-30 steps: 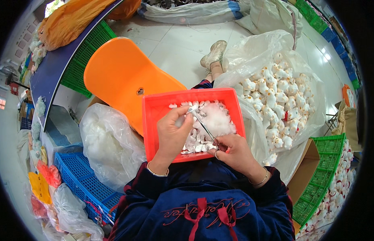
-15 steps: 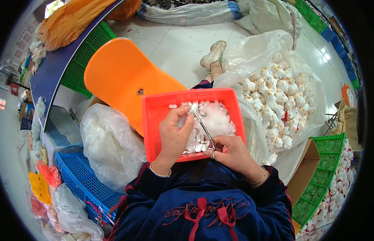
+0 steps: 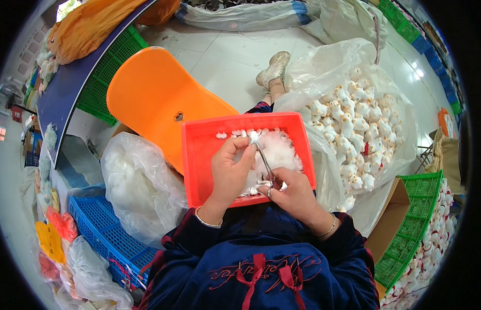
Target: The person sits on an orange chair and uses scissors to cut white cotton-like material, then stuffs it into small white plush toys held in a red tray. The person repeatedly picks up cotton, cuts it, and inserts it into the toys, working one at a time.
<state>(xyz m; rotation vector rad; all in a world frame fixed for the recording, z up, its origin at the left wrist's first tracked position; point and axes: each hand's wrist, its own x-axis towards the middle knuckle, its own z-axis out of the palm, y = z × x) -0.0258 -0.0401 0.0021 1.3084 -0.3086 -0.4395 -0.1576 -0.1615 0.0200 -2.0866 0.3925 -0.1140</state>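
My left hand [image 3: 228, 170] is closed, pinching a small white piece [image 3: 254, 138] between thumb and fingertips. In my right hand [image 3: 294, 192] are slim metal forceps [image 3: 266, 164] with finger loops, their tip pointing up to the white piece and meeting it. Whether the tip is inside the piece is too small to tell. Both hands are over a red plastic tray [image 3: 189, 165] at my lap. Fluffy white stuffing [image 3: 281, 151] lies in its right part, with several small white pieces [image 3: 221, 135] around it; my hands hide some of them.
A clear bag of white stuffing [image 3: 132, 173] stands left, above a blue crate [image 3: 98, 214]. An orange chair [image 3: 147, 93] is beyond the tray. To the right, an open plastic bag holds small white plush toys [image 3: 354, 124]. A green crate [image 3: 418, 222] and cardboard box [image 3: 390, 217] stand lower right.
The white piece and the forceps' tip have shifted slightly right, and my left hand has moved a little with them. My right hand has turned slightly, still gripping the forceps.
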